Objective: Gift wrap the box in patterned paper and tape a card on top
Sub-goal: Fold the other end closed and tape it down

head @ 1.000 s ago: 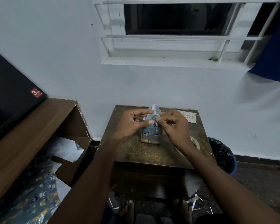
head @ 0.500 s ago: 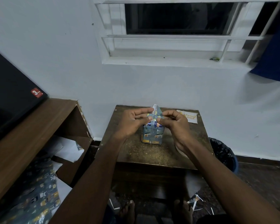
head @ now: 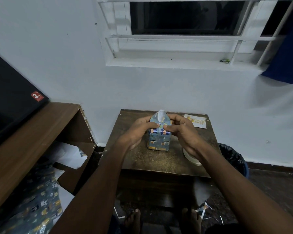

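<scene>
Mid-surface, our left hand (head: 137,132) and right hand (head: 181,130) pinch the box (head: 158,141) top flaps; likely light, paper tears easily.

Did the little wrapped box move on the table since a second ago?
Yes. The wrapped box has been tipped up: it now stands upright between the left hand and right hand, its top nearer the card.

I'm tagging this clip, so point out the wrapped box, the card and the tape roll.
wrapped box (head: 159,142): head view, lower front face.
card (head: 196,121): head view, printed middle.
tape roll (head: 191,158): head view, visible rim beside the right wrist.
</scene>
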Demonstrator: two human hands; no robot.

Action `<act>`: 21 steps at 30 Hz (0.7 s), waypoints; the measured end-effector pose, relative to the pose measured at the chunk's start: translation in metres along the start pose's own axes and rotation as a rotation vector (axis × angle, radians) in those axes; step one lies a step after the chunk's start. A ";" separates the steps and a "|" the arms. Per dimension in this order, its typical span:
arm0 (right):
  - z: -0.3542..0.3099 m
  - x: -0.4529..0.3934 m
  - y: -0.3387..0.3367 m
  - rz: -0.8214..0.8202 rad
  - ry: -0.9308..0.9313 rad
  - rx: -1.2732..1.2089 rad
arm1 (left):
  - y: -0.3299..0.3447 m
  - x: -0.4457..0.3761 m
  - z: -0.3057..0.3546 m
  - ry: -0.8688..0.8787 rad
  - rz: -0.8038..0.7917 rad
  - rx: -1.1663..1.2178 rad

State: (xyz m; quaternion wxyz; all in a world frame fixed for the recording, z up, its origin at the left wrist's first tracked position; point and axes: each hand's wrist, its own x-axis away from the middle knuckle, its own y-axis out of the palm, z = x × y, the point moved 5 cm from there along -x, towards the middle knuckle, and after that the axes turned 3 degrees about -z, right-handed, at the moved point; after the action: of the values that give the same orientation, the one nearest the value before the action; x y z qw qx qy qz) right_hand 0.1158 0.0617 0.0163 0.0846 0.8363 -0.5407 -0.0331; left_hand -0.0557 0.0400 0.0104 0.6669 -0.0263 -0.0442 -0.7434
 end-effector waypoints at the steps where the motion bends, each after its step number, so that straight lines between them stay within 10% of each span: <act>1: -0.001 0.001 0.000 -0.008 0.004 0.002 | -0.001 0.000 -0.001 0.000 -0.010 -0.006; 21: 0.003 -0.001 -0.001 0.106 -0.098 0.080 | -0.010 -0.001 0.001 0.157 0.111 -0.048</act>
State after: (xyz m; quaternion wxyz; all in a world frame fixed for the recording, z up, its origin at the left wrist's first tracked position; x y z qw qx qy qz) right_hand 0.1164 0.0626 0.0126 0.0264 0.8067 -0.5884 -0.0480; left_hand -0.0654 0.0423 0.0111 0.7076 0.0139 0.0275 -0.7060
